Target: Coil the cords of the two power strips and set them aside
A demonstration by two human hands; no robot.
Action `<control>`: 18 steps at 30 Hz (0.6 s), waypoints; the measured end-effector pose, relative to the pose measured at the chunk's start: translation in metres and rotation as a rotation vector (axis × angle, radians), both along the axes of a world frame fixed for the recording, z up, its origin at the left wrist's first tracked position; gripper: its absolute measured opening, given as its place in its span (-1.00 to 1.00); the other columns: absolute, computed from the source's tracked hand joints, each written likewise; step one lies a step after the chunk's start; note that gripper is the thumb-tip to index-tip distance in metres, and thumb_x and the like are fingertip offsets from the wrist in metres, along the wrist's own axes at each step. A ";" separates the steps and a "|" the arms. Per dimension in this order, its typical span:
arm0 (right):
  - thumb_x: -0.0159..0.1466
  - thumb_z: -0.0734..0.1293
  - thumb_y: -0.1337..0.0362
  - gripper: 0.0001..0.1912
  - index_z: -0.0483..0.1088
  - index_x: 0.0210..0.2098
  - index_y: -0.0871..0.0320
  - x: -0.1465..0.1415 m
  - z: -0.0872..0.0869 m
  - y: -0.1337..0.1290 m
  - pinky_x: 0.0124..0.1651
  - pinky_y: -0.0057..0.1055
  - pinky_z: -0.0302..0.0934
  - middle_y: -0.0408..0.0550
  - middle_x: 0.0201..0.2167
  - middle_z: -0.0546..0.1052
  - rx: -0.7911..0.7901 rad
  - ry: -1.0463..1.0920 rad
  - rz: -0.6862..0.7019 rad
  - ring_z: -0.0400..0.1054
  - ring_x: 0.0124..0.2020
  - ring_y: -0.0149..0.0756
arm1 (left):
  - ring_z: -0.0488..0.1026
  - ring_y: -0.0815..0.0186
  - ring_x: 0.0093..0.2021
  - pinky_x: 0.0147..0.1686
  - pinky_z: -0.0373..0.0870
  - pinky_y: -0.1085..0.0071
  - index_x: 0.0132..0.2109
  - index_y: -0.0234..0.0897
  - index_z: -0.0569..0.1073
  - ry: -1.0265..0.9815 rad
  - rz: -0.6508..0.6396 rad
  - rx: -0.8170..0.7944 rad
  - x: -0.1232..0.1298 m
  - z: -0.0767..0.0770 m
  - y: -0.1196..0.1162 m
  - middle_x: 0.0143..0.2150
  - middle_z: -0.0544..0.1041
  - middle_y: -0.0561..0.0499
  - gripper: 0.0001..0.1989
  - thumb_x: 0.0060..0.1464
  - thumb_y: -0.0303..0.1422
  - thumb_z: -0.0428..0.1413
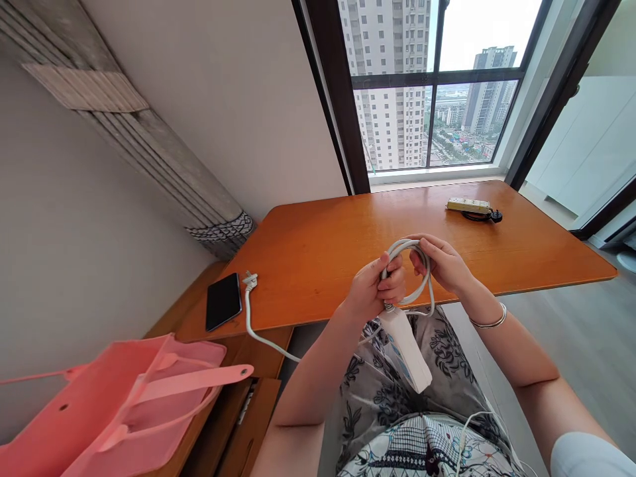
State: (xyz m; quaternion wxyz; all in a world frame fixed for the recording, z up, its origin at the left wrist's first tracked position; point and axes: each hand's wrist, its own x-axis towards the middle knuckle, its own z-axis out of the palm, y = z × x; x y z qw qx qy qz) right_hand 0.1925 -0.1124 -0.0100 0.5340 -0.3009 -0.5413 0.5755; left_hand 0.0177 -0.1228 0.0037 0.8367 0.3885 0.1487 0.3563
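My left hand (377, 286) is closed round a looped white cable near the point where it joins a white power strip (406, 348). That strip hangs below the hand, above my lap. To the right, my right hand (440, 262) pinches the upper right part of the same cable loops (426, 281), held just over the table's front edge. The cable's white plug (250, 281) lies on the table at the left, beside a black phone (223, 302). Part of the cable drops over the edge behind my left forearm.
On the wooden table (318, 232), a second power strip (468, 205) with a black cord and plug lies at the back right. A pink bag (149, 404) stands at lower left. Behind are a window and a gathered curtain (163, 159). A thin white cord (464, 437) crosses my lap.
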 end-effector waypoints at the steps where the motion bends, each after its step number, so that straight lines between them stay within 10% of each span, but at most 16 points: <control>1: 0.17 0.40 -0.16 -0.48 0.45 -0.16 0.16 0.000 -0.004 0.000 -0.44 -0.43 0.19 -0.19 -0.50 0.41 0.005 0.005 0.000 0.24 -0.55 -0.45 | -0.20 0.57 -0.75 -0.71 0.01 0.62 -0.44 -0.25 0.15 -0.022 0.028 -0.003 -0.001 0.002 0.000 -0.70 0.13 0.23 -0.59 0.27 -0.12 0.05; 5: 0.25 0.33 -0.18 -0.47 0.41 -0.07 0.15 -0.001 -0.026 -0.006 -0.30 -0.40 0.27 -0.14 -0.40 0.47 0.013 -0.026 0.010 0.37 -0.43 -0.39 | 0.14 0.56 -0.73 -0.74 0.10 0.60 -0.46 -0.25 0.08 -0.090 0.183 -0.014 -0.006 0.010 0.001 -0.39 0.56 -0.03 -0.55 0.32 -0.11 -0.02; 9: 0.35 0.23 -0.13 -0.48 0.28 0.07 0.14 -0.004 -0.056 -0.018 -0.20 -0.32 0.31 -0.16 -0.40 0.45 0.069 -0.168 0.064 0.38 -0.40 -0.36 | 0.56 0.33 -0.37 -0.69 0.32 0.57 -0.46 -0.25 0.12 -0.112 0.283 -0.034 -0.013 0.016 0.003 -0.08 0.59 -0.13 -0.52 0.28 -0.03 -0.01; 18: 0.42 0.16 0.20 -0.65 0.32 0.14 0.11 0.010 -0.082 -0.026 -0.11 -0.24 0.32 0.00 -0.24 0.42 0.492 -0.571 -0.481 0.36 -0.25 -0.25 | 0.62 0.21 -0.14 -0.59 0.48 0.55 -0.48 -0.28 0.20 -0.113 0.523 0.067 -0.014 0.015 0.010 0.06 0.57 -0.08 -0.54 0.20 -0.05 0.11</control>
